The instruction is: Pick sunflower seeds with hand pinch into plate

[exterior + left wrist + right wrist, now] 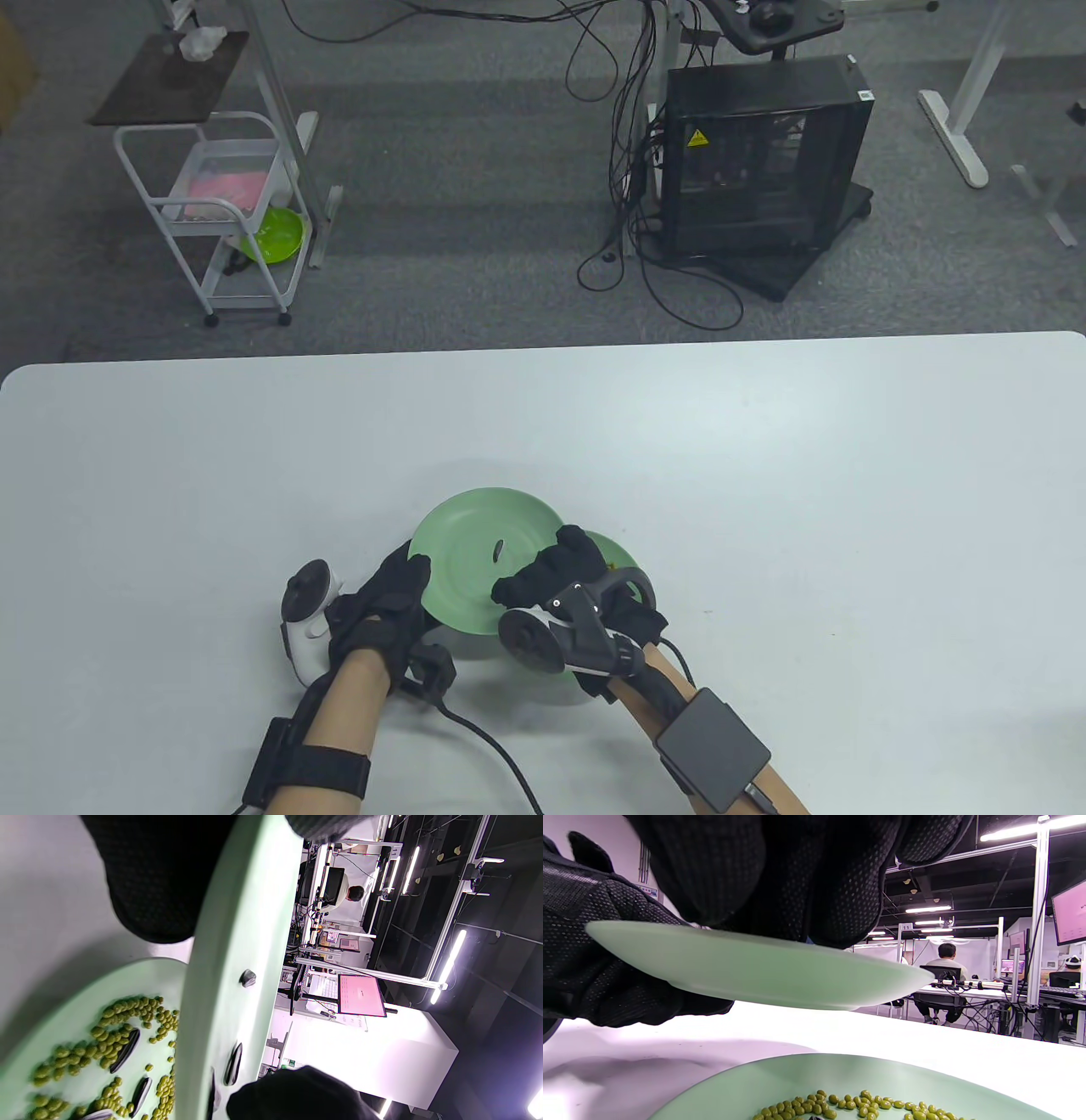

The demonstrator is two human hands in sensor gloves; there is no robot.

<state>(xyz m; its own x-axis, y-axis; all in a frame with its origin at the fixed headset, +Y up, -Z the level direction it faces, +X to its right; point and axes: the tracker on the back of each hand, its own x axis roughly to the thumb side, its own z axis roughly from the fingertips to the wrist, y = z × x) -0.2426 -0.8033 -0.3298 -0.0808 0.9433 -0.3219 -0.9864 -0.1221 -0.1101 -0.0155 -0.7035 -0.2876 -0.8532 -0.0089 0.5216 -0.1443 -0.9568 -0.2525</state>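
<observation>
Two hands work close to the near edge of the surface (764, 475). The left hand (386, 607) grips the near-left rim of a pale green plate (479, 552) and holds it lifted and tilted — the right wrist view shows it hanging clear above the surface, thumb on top and fingers beneath. The right hand (564, 577) hovers over the plate's near-right part with its fingers bunched downward; whether its grip holds a seed I cannot tell, since the fingertips are hidden in every view.

Under that hand lies a second plate (619, 556), flat on the surface and mostly covered. It carries a scatter of small green beans (857, 1105) with a few dark, striped sunflower seeds (125, 1050) among them. On the raised plate a seed (499, 550) rests near the middle, and the left wrist view shows two or three more lying on it.

By my reading the sorting is underway, in the delivery half of a cycle — the right hand sits over the receiving plate. The next move calls for reaching back down to the lower plate and pinching one slim seed out from between the loose beans without dragging them along, while the left hand keeps its plate level enough that the seeds do not slide off.

Beyond the surface stand a white cart (212, 212) and a black computer case (764, 153) on the carpet.
</observation>
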